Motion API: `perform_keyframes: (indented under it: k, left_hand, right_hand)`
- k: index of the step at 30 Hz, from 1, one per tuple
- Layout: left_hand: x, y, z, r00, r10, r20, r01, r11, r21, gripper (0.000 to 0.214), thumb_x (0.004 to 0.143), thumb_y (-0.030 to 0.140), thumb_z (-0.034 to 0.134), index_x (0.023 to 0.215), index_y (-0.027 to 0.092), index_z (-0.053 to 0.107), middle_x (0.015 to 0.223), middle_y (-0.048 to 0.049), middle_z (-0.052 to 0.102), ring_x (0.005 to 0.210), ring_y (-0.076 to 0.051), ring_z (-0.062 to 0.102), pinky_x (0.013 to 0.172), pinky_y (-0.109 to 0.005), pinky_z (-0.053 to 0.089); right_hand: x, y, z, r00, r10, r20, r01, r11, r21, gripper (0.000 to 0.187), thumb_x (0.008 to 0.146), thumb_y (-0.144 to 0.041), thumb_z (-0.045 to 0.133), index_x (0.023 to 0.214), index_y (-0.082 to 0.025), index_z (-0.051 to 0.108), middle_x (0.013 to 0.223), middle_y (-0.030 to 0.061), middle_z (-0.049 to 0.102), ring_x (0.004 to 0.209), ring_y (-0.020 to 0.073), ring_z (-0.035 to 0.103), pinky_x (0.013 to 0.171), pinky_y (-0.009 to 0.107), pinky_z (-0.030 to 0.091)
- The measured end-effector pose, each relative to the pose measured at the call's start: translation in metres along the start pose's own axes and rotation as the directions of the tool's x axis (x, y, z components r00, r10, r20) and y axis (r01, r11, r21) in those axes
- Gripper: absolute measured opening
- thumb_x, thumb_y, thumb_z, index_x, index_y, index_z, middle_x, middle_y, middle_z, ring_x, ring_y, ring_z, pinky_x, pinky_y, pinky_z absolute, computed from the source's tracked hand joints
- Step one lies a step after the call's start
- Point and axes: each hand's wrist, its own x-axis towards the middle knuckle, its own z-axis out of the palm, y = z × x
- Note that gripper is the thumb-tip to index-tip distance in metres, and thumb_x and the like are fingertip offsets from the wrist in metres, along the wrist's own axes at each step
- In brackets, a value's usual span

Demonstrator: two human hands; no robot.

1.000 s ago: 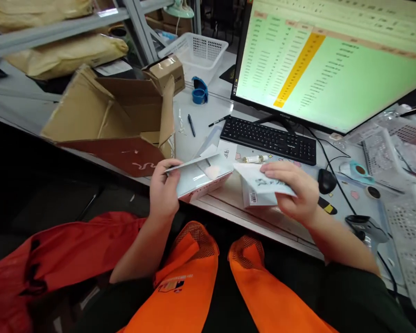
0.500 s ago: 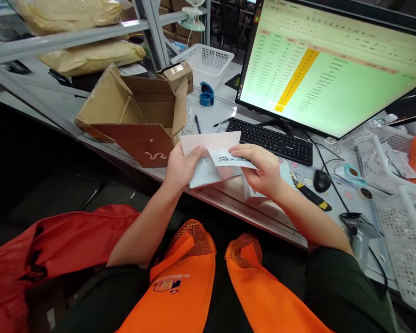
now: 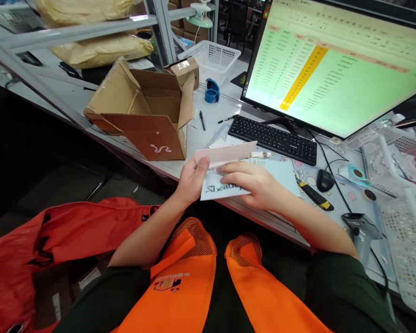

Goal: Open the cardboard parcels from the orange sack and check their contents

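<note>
A white cardboard box (image 3: 215, 187) with black lettering on its panel is held over the desk's front edge. A pale, blank flap (image 3: 229, 153) stands raised along its far side. My left hand (image 3: 193, 179) grips the left end, its thumb at the base of the flap and its other fingers mostly hidden. My right hand (image 3: 251, 182) lies over the lettered panel with fingers stretched out and touching it, partly covering the print; its thumb is out of sight. Under and beside the right hand is a light-blue flat item (image 3: 279, 173) on the desk.
An open brown carton (image 3: 142, 134) stands left on the desk. Behind are a pen (image 3: 202, 120), a blue round container (image 3: 212, 92) and a white basket (image 3: 218, 58). Rightward lie the keyboard (image 3: 273, 138), box cutter (image 3: 315, 195), mouse (image 3: 325, 180) and scanner (image 3: 360, 226). The monitor (image 3: 333, 69) looms above.
The box has come nearer to me and slightly right. Its lettered panel, raised and pinched by my right hand before, now lies lower, with the right fingers flat on it.
</note>
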Motion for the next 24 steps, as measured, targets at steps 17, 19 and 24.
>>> perform_keyframes:
  k: [17, 19, 24]
  left_hand:
    - [0.003, -0.012, -0.008, 0.958, 0.281, -0.056, -0.232, 0.876, 0.423, 0.085, 0.101, 0.057, 0.066, 0.170, 0.026, 0.028, 0.157, -0.0177, 0.057, 0.132, -0.033, 0.067, 0.115, -0.049, 0.054]
    - [0.011, -0.009, -0.008, 0.961, 0.277, 0.023, -0.254, 0.841, 0.478, 0.109, 0.093, 0.055, 0.078, 0.175, 0.032, 0.010, 0.174, -0.0166, 0.038, 0.148, -0.039, 0.056, 0.123, -0.055, 0.047]
    - [0.029, -0.002, -0.002, 0.974, 0.225, 0.028, -0.207, 0.836, 0.507, 0.142, 0.074, 0.044, 0.096, 0.174, 0.040, -0.005, 0.182, -0.0136, 0.018, 0.157, -0.045, 0.044, 0.128, -0.060, 0.042]
  right_hand:
    - [-0.014, 0.018, -0.004, 0.993, 0.050, 0.109, -0.034, 0.989, -0.147, 0.026, 0.111, -0.033, 0.051, 0.105, -0.021, 0.073, 0.151, 0.0136, 0.067, 0.154, 0.0367, 0.048, 0.125, 0.067, 0.036]
    - [-0.009, 0.027, 0.001, 0.987, 0.029, 0.158, 0.004, 0.979, -0.204, 0.028, 0.111, -0.033, 0.048, 0.109, -0.022, 0.073, 0.155, 0.0136, 0.064, 0.157, 0.0381, 0.044, 0.126, 0.072, 0.031]
    - [0.002, 0.037, 0.001, 0.984, -0.041, 0.174, 0.085, 0.963, -0.255, 0.032, 0.111, -0.038, 0.049, 0.103, -0.019, 0.072, 0.142, 0.0202, 0.067, 0.131, 0.0341, 0.062, 0.116, 0.062, 0.045]
